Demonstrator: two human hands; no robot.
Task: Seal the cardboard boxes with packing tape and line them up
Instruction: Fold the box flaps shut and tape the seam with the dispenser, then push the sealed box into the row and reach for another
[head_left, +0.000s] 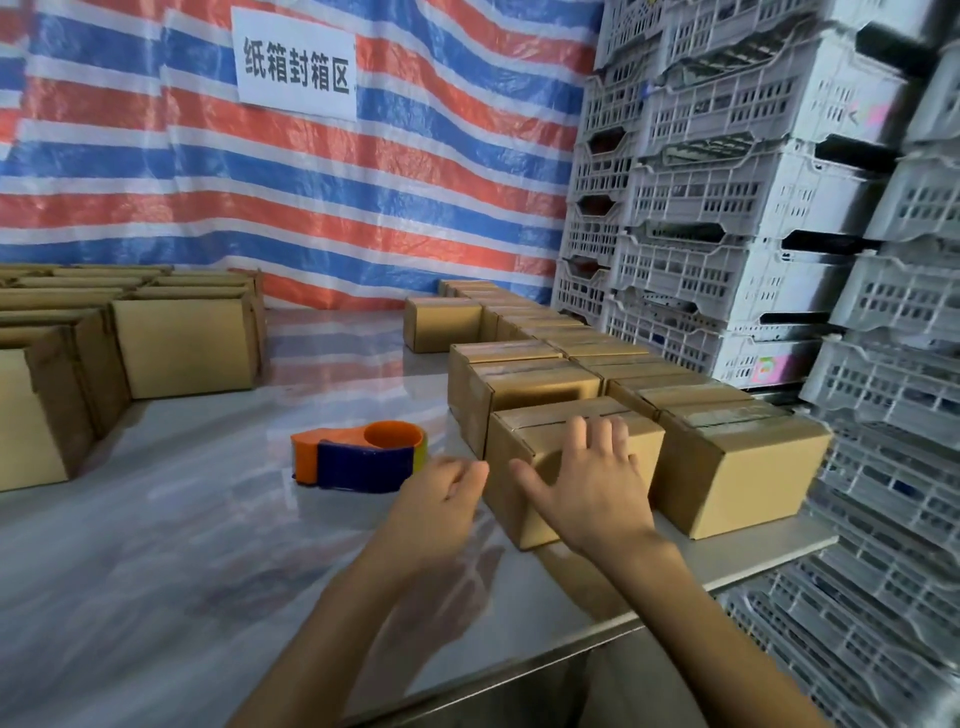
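Note:
A taped cardboard box (524, 431) stands at the near end of a row of sealed boxes (524, 379) on the right of the steel table (156, 545). My right hand (587, 483) lies flat on that box with fingers spread over its top front edge. Just left of the box, my left hand (441, 499) hovers with loosely curled fingers, holding nothing. An orange and blue tape dispenser (358, 457) lies on the table to the left of my left hand.
Open unsealed boxes (182, 348) stand in rows at the back left. A second row of sealed boxes (737, 441) runs along the table's right edge. White plastic crates (727, 208) are stacked high on the right. A striped tarp (363, 182) hangs behind.

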